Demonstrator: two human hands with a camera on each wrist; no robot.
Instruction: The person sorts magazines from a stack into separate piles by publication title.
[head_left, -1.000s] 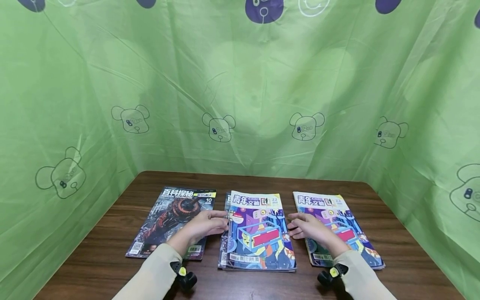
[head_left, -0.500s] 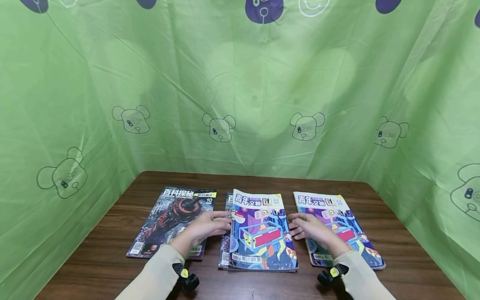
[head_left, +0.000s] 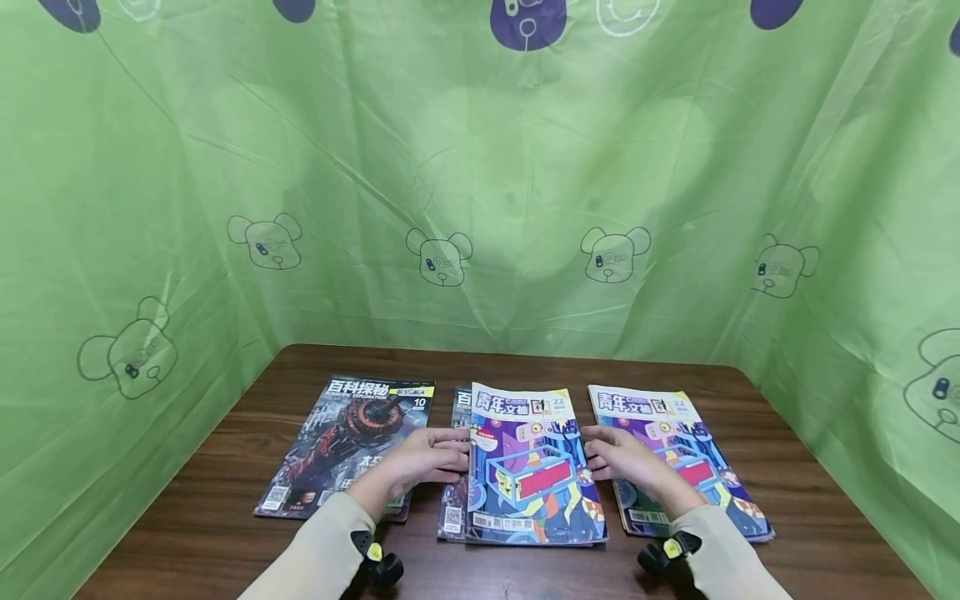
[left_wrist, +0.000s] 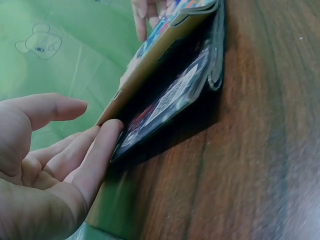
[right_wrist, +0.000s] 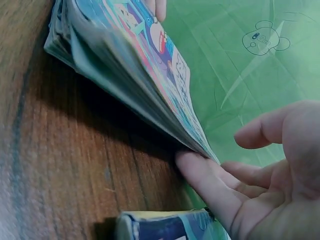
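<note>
In the head view, a purple and blue magazine (head_left: 534,467) lies in the middle of the table, offset to the right over a darker magazine (head_left: 453,508). My left hand (head_left: 422,461) has its extended fingers against the upper magazine's left edge. In the left wrist view its fingertips (left_wrist: 113,126) meet the brown-looking spine, with a gap showing between the two magazines there. My right hand (head_left: 626,460) is at the opposite edge. The right wrist view has its fingertips (right_wrist: 189,162) at the corner of the page edges, thumb raised away.
A dark magazine (head_left: 360,433) with a red mechanical picture lies on the left, partly under my left forearm. Another purple and blue magazine (head_left: 693,467) lies on the right, beneath my right hand. Green curtains (head_left: 480,167) surround the wooden table (head_left: 510,575).
The upper middle magazine has slid to the right, baring more of the darker one under it. My left hand has moved right with it; my right hand has shifted only slightly.
</note>
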